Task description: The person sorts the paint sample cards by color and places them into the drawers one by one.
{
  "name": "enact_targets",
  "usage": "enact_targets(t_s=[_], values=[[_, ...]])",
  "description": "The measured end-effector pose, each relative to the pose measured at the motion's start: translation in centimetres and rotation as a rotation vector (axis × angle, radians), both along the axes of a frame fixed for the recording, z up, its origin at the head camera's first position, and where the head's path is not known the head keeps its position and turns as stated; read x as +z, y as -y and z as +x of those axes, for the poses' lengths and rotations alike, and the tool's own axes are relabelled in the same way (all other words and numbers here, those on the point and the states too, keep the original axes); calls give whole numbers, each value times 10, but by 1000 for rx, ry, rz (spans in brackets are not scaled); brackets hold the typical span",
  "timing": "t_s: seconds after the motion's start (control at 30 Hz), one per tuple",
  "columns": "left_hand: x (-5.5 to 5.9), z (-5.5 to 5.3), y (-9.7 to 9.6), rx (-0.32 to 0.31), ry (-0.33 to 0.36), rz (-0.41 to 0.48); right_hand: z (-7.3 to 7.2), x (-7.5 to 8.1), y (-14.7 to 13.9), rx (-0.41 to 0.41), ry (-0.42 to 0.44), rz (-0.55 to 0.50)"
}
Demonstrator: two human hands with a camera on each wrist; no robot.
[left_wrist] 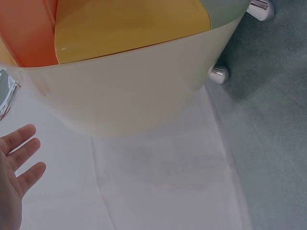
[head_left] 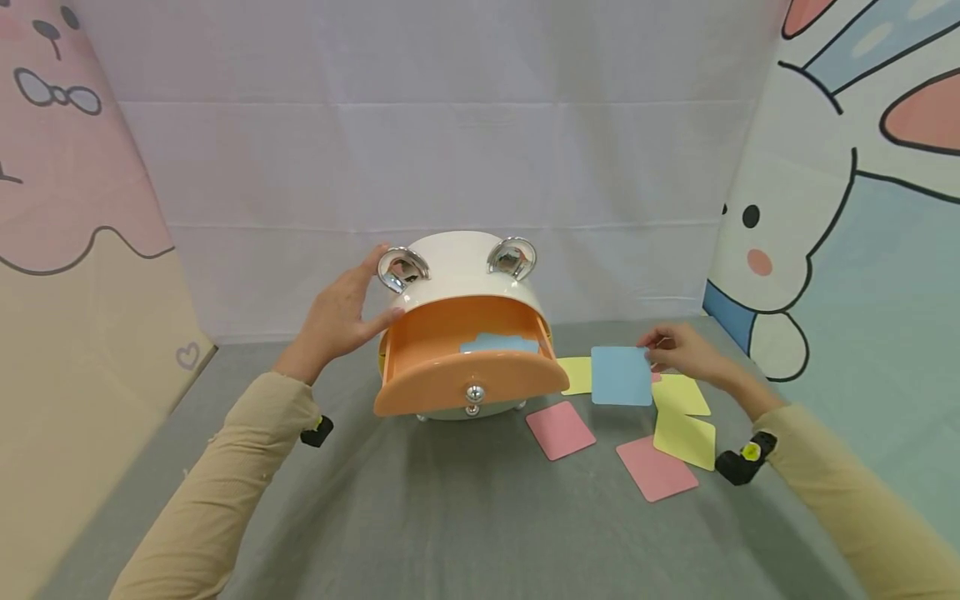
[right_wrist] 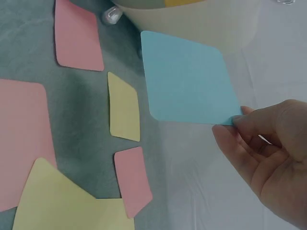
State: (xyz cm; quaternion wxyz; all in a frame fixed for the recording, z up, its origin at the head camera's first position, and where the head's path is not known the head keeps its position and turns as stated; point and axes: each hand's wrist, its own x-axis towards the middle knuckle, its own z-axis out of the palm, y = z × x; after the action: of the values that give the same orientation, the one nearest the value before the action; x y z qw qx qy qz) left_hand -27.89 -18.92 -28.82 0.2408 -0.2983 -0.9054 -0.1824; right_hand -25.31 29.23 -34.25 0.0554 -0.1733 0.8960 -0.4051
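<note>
The right hand (head_left: 686, 354) pinches a blue card (head_left: 621, 377) by its edge, raised over the table (head_left: 465, 508) to the right of the white box (head_left: 457, 260). The left hand (head_left: 339, 312) is spread wide at the box's left side, near a silver ear (head_left: 402, 268); contact is hard to tell. The orange drawer (head_left: 471, 382) stands pulled out, with blue paper (head_left: 498, 342) inside. Pink cards (head_left: 560, 431) and yellow cards (head_left: 685, 439) lie on the table, some overlapping.
</note>
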Motion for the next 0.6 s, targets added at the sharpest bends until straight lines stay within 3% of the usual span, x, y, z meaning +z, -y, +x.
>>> enact_targets(t_s=[0.23,0.6], values=[[1,1,0,5,6,-3,2,35,13,-5,10,16],[-1,0,2,2,-3,10,9,82,43,45,-45,-8]])
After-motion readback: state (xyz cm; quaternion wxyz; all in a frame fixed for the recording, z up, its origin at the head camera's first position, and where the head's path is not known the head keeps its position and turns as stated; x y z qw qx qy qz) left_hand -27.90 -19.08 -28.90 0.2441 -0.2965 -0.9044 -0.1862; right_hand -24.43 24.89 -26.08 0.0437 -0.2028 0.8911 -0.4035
